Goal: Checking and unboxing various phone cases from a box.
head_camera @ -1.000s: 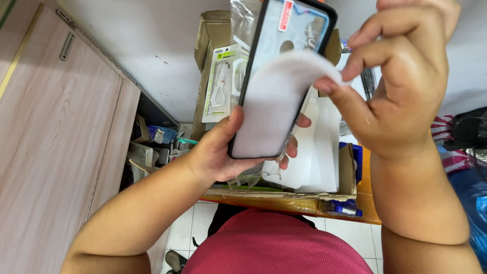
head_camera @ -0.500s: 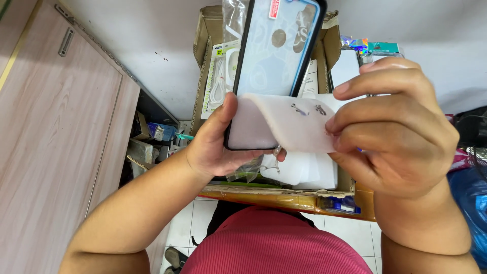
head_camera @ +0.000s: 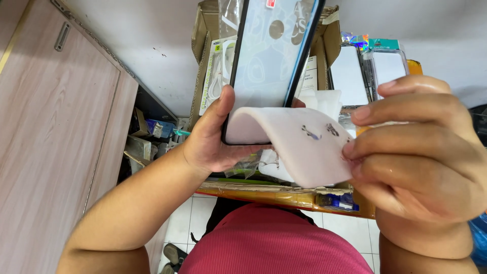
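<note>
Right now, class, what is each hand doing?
Left hand: closed around the black-edged rectangular phone case.
Right hand: pinching the white flexible sheet.

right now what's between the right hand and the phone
Head view: a white film, pinched by the right hand, curls back to the phone held in the left hand.
</note>
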